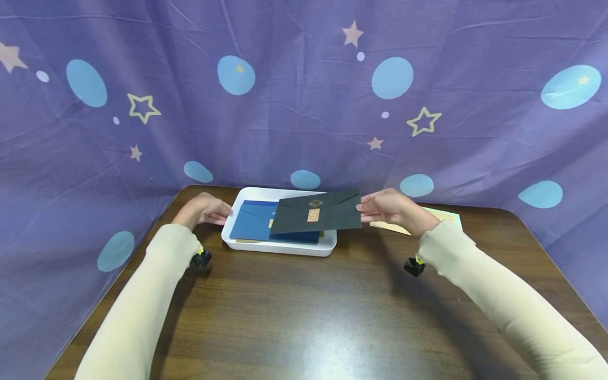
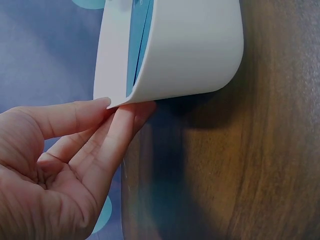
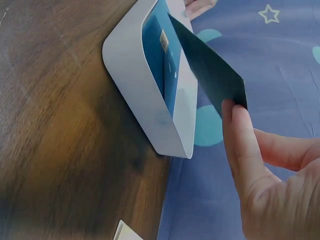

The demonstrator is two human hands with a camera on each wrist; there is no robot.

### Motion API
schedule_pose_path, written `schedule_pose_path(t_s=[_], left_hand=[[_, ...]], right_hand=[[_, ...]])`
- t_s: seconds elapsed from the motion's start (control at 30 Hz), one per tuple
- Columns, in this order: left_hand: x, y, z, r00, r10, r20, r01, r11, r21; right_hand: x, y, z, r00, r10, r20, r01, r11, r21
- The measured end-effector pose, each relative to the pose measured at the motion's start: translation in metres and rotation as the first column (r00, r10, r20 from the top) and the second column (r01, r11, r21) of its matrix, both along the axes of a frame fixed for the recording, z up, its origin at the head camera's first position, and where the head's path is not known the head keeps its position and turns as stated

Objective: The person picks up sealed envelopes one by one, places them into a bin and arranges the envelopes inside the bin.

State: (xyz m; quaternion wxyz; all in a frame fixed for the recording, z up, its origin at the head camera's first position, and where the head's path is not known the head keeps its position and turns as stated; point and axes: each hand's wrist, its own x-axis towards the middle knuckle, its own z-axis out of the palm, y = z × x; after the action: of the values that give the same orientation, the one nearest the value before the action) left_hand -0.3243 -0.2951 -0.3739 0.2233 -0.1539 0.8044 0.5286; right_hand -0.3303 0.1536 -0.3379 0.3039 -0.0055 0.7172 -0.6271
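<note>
My right hand (image 1: 388,206) pinches the right end of a dark green-black envelope (image 1: 334,211) with a small patterned patch and an emblem on its face. Its left part overlaps a white tray (image 1: 280,247), and in the right wrist view the envelope (image 3: 212,70) slants above the tray's opening. Blue envelopes (image 1: 252,221) lie inside the tray, with a tan edge showing under them. At the tray's left end, my left hand (image 1: 211,210) holds the rim. The left wrist view shows the thumb at the rim of the tray (image 2: 195,50) and the fingers against its outer side.
Pale cream and greenish envelopes (image 1: 453,217) lie behind my right wrist on the brown wooden table (image 1: 285,306). A purple curtain (image 1: 304,121) with stars and blue ovals hangs along the table's back edge. Small black cameras (image 1: 201,258) are strapped under both wrists.
</note>
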Motion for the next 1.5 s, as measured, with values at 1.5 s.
schedule_pose_path(t_s=[1.5], left_hand=[[-0.002, -0.005, -0.002, 1.000, -0.025, 0.004, 0.024, 1.000, 0.009]], right_hand=[[-0.011, -0.085, -0.010, 0.979, -0.204, -0.015, 0.204, 0.975, 0.085]])
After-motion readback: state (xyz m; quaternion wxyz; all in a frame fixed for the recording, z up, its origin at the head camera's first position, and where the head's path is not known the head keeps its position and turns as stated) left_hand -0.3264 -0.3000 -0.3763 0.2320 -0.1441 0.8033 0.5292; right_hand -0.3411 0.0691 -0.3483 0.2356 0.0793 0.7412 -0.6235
